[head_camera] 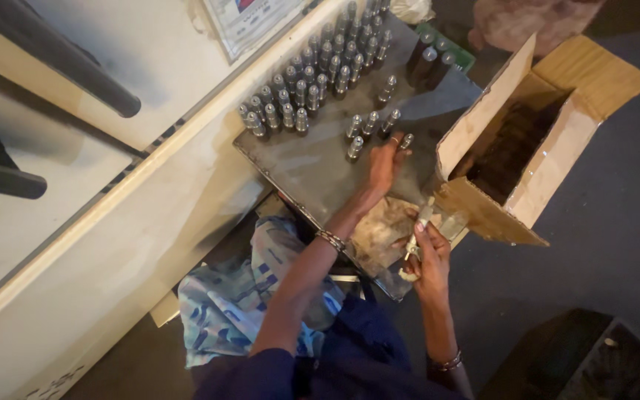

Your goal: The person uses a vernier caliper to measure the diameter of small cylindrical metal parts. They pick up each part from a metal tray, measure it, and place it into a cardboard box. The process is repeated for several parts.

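Note:
My left hand (385, 164) reaches forward over a grey metal sheet (312, 170) and holds a small metal cylinder (407, 141) upright at its fingertips, beside a short row of like cylinders (370, 126). Several more cylinders (312, 81) stand in tight rows at the sheet's far side. My right hand (430, 259) is closed on a pale, crumpled wrapper or strip (418, 230) near the sheet's near edge. A bracelet sits on each wrist.
An open cardboard box (557, 148) with dark contents lies at the right, one flap resting on the sheet. A pale wall panel (112, 222) runs along the left. A blue patterned cloth (231, 296) covers my lap. Dark floor lies at the right.

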